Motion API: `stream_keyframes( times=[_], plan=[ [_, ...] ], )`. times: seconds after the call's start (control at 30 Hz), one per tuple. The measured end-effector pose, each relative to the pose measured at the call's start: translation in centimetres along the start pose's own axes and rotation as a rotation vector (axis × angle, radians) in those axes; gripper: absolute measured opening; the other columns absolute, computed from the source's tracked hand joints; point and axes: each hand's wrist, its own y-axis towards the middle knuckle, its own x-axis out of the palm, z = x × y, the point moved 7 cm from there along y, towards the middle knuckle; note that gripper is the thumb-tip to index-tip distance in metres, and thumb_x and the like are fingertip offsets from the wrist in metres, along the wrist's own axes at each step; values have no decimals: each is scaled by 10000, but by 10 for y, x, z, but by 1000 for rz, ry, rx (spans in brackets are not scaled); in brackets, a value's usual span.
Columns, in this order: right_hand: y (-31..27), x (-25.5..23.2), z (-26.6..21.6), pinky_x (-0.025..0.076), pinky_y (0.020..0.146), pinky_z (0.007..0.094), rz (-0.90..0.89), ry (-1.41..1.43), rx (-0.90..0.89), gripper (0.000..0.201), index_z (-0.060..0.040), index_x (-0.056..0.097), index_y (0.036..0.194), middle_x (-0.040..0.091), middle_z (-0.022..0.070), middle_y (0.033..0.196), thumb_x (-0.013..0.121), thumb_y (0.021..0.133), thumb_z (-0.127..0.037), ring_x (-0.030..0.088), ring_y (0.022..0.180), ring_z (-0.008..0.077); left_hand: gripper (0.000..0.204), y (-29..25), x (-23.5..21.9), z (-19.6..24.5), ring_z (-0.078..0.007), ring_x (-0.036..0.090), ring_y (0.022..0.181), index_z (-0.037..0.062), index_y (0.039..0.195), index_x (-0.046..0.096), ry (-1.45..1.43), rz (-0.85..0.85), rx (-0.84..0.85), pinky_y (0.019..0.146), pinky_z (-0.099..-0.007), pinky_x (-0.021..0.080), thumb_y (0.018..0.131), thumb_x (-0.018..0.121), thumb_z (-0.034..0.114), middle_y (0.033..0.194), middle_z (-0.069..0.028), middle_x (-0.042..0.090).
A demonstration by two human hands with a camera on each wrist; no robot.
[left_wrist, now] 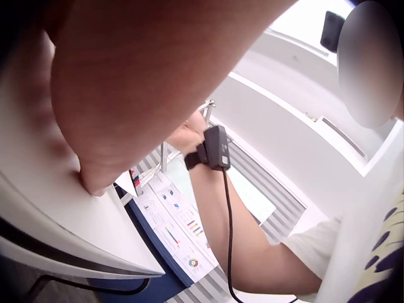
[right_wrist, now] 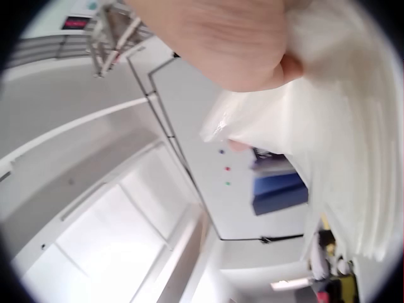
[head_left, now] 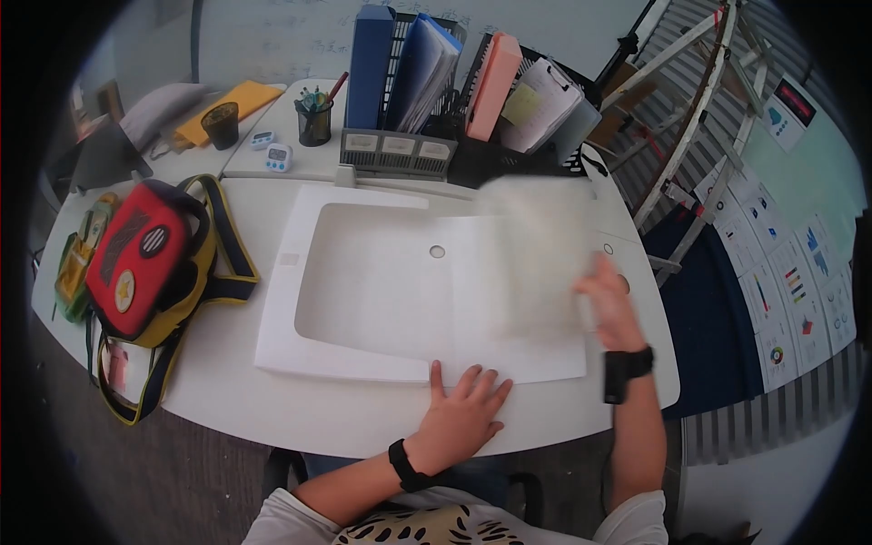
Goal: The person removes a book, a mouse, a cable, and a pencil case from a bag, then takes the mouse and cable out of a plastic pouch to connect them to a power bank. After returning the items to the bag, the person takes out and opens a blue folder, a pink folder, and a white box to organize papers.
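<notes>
A white open box (head_left: 372, 272) with a round hole lies on the table, its flat panel (head_left: 472, 291) spread to the right. My left hand (head_left: 459, 418) rests palm down at the box's front edge, fingers straight and spread. Above the panel, blurred by motion, my right hand (head_left: 610, 300) holds a milky plastic-wrapped packet (head_left: 536, 254) by its right side. The right wrist view shows the thumb of this hand (right_wrist: 240, 44) pinching the crinkled clear wrapping, with soft white layers of the packet (right_wrist: 353, 139) hanging beside it. The packet's contents are hidden by the film.
A red and yellow backpack (head_left: 145, 259) lies at the left of the table (head_left: 363, 413). Behind stand a pen cup (head_left: 314, 123), small white timers (head_left: 278, 158) and file holders (head_left: 400, 154) full of folders. A ladder (head_left: 677, 173) stands beyond the right edge.
</notes>
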Motion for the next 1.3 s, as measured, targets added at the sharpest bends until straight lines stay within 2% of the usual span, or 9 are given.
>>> stream_keyframes(
  times=[0.27,0.43,0.53,0.73,0.83,0.9,1.03,1.17,1.3],
  plan=[
    [8,155,82,475,1058,347,-215,-13,286,531,72,480,1398,617,184,1305,608,898,-50,617,1192,254,699,-7,2,-3,-316,386,1529,143,1580,492,-11,-24,30,1197,-762,225,987,665,471,1583,-121,475],
    [-1,245,65,517,1027,359,-427,-170,5,747,97,291,1560,580,228,1395,683,974,-148,628,1214,276,634,-8,8,-4,-318,393,1524,99,1504,552,-48,-40,51,1203,-774,190,991,658,456,1579,-141,480],
    [-9,250,39,549,982,363,-532,-252,134,922,99,193,1619,540,245,1460,763,981,-244,622,1231,272,626,-8,9,-4,-315,385,1528,89,1490,561,-58,-61,44,1196,-779,201,992,653,457,1570,-133,484],
    [-11,90,-7,378,1201,506,110,-775,-456,722,31,442,1528,545,264,1444,787,916,-134,491,1389,432,650,-9,0,-3,-299,392,1520,85,1513,530,-26,22,38,1168,-769,271,994,650,456,1563,-128,481],
    [-33,-12,13,439,1136,492,330,-1148,-119,750,63,448,1506,564,317,1433,805,919,-239,550,1320,452,647,-8,-1,-2,-294,384,1525,86,1493,556,-23,41,35,1172,-779,251,988,653,479,1571,-132,476],
    [-55,-47,36,468,1112,432,271,-820,307,655,60,451,1512,611,298,1405,733,985,-207,625,1264,377,569,-11,-11,0,-297,447,1482,82,1433,596,-17,104,43,1179,-670,352,972,701,399,1528,-145,512],
    [-86,-28,32,488,1081,339,98,82,204,545,70,427,1535,644,218,1395,603,1039,-76,657,1233,227,427,-17,-34,-8,-317,577,1347,70,1319,651,-605,142,100,1124,-513,469,923,758,190,1395,-159,608],
    [-104,13,-39,488,1070,340,147,129,-41,531,79,472,1504,657,171,1363,593,1003,-48,647,1198,204,313,-80,-170,-79,-385,648,1098,7,1121,652,-351,807,-190,935,-452,508,819,702,-61,1137,-174,671],
    [-108,76,-93,482,1030,335,117,-138,-198,427,101,592,1376,690,154,1250,597,983,-68,636,1148,193,643,-120,-174,-159,-454,492,1308,-54,1459,462,-6,766,-635,1138,-525,391,889,747,35,1427,-269,512]
  ],
)
